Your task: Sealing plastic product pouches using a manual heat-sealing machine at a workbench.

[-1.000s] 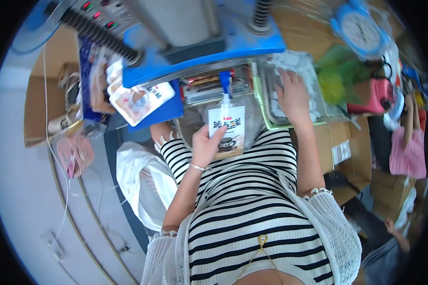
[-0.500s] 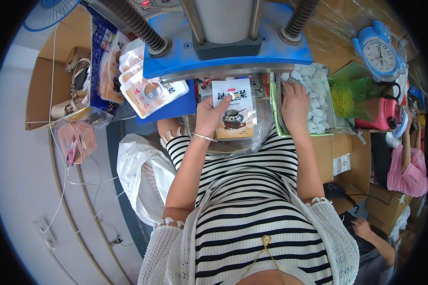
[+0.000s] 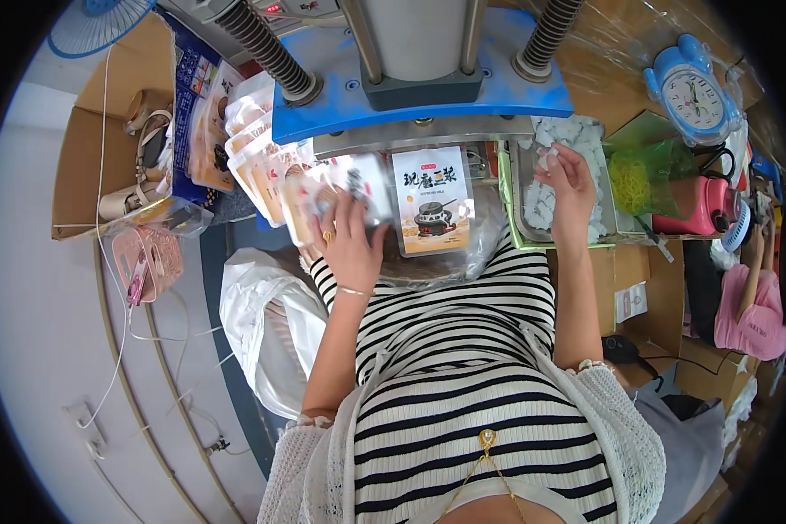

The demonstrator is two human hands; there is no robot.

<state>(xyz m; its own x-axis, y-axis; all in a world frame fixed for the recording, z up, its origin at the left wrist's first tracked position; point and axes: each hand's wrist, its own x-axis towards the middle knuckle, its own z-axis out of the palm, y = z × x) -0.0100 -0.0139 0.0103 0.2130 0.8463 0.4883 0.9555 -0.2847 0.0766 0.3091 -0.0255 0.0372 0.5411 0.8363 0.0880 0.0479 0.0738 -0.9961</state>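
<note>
The white bag with the pot picture (image 3: 433, 208) lies face up, apart from both hands. Left of this bag, the left hand (image 3: 349, 240) has its fingers spread over some blurry bags (image 3: 358, 179); I cannot tell if it grips one. Right of the pot bag, the right hand (image 3: 571, 179) pinches a little white piece (image 3: 546, 160) at its fingertips, over a tray (image 3: 537, 236) of white bits (image 3: 582, 134).
</note>
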